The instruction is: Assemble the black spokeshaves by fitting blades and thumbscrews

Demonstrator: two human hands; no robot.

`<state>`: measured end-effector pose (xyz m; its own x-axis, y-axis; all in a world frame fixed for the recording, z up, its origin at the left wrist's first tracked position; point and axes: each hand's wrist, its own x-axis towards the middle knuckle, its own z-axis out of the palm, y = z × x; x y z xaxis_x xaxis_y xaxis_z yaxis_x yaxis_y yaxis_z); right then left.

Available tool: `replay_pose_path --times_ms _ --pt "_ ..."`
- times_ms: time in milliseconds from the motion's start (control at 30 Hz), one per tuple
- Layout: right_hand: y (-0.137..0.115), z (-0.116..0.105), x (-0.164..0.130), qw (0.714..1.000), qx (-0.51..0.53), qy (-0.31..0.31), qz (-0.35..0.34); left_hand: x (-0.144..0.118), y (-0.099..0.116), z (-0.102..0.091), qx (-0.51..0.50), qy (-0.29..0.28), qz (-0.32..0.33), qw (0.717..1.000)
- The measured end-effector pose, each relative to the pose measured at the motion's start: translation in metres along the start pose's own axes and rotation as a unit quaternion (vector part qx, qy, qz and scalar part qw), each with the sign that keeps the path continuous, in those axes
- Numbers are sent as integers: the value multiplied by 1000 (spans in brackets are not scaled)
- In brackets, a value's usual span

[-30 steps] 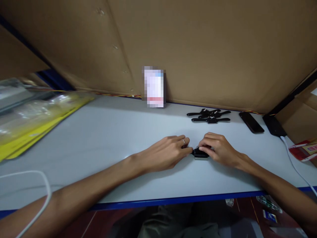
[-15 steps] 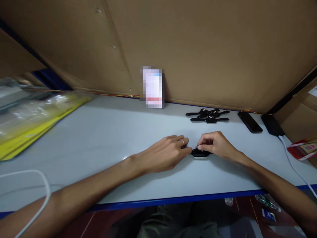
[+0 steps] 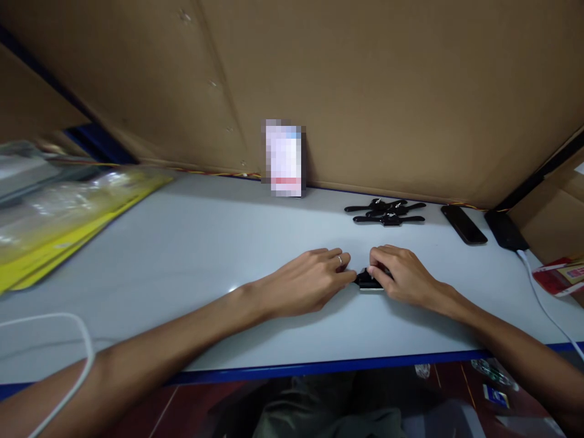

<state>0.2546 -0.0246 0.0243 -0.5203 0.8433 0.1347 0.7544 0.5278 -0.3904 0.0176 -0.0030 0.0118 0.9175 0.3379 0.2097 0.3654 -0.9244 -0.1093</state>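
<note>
A black spokeshave (image 3: 370,282) lies on the table in front of me, the pale metal edge of its blade toward me. My left hand (image 3: 322,277), a ring on one finger, is closed round its left handle, which is mostly hidden. My right hand (image 3: 399,274) pinches at the top of the spokeshave's middle, thumb and fingers bent over it. Whatever small part sits between those fingertips is hidden. The right handle is covered by this hand. Beyond my hands, several more black spokeshaves (image 3: 390,219) lie in an overlapping group.
A dark phone (image 3: 464,225) and a black device (image 3: 505,231) with a white cable lie at the right. A bright, blurred-out panel (image 3: 285,161) leans against the cardboard wall (image 3: 387,91). Plastic bags (image 3: 68,207) rest over yellow sheets at the left. The table's blue edge (image 3: 292,368) runs nearest me.
My right hand has turned slightly and shifted a little to the right over the spokeshave, with its thumb now lower. My left hand keeps its hold. The view has shifted slightly.
</note>
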Motion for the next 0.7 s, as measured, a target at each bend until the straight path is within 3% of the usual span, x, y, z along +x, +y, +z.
replay_pose_path --times_ms 233,500,700 --pt "1 2 1 1000 -22 -11 9 0 0 0 1 -2 -1 1000" --pt "-1 13 -2 988 -157 10 -6 0 0 1 -15 6 -1 1000" --pt "-5 14 -1 987 -161 15 15 0 0 1 -21 5 -4 1000"
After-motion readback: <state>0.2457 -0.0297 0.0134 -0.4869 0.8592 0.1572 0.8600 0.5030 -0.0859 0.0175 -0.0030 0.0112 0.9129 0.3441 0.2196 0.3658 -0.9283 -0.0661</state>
